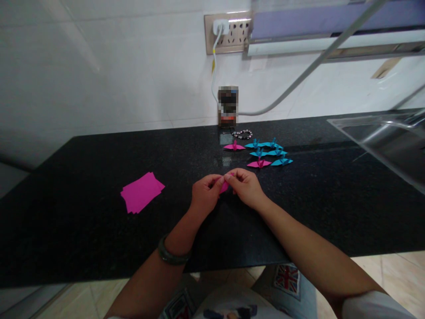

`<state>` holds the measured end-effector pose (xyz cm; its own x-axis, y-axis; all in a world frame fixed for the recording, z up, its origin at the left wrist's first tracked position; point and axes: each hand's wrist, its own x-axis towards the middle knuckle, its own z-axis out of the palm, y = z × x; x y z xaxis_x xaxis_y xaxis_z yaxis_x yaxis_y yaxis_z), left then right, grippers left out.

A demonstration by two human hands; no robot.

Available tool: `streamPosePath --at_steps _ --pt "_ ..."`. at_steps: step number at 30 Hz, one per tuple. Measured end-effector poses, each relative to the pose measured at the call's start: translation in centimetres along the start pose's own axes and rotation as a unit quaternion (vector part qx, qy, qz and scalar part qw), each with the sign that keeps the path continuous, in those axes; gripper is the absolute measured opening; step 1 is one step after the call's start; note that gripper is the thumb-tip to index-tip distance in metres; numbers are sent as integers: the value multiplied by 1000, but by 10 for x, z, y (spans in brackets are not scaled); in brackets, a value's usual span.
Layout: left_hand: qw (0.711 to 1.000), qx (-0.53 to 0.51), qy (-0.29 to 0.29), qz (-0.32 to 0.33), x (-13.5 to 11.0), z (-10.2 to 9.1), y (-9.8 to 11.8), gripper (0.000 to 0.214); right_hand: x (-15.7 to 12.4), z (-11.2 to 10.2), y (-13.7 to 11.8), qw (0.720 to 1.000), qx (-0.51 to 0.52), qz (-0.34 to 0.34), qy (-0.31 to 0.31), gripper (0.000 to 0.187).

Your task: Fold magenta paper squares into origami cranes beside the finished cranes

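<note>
Both hands meet over the dark countertop, pinching one small folded piece of pink origami paper (pixel 225 186) between thumbs and fingers. My left hand (pixel 206 193) grips it from the left, and my right hand (pixel 247 186) grips it from the right. Much of the paper is hidden by the fingers, so its folded shape cannot be made out. Just beyond my right hand lie several finished paper cranes, among them a pink crane (pixel 259 164) and a blue crane (pixel 282 162). To the left of my left hand rests a loose stack of pink paper sheets (pixel 142 193).
A phone-like upright object (pixel 228 106), its front blurred, leans against the tiled wall with a cable to the socket panel (pixel 229 33). A beaded bracelet (pixel 242 134) lies before it. A metal sink (pixel 388 133) is set into the black countertop (pixel 83 239) at right.
</note>
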<state>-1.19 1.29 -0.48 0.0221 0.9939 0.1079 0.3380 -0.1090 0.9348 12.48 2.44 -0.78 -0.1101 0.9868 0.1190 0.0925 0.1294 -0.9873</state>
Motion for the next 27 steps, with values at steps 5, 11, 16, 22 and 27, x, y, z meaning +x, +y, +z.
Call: streamPosePath --at_steps 5,11,16,22,27 --pt "996 -65 -14 -51 1 -1 0 33 1 -2 -3 1000 19 21 -7 23" --pt "995 -76 -20 -61 2 -1 -1 36 2 -3 0 1000 -25 -3 6 19" --pt "998 -45 -8 -39 3 -1 -1 36 1 -4 2 994 -90 -47 25 20" --pt "999 -19 -1 -32 2 -2 3 35 -2 -4 2 988 -134 -69 39 23" --pt "1000 -2 3 -19 2 -3 3 34 -3 -2 -1 986 -143 -75 49 23"
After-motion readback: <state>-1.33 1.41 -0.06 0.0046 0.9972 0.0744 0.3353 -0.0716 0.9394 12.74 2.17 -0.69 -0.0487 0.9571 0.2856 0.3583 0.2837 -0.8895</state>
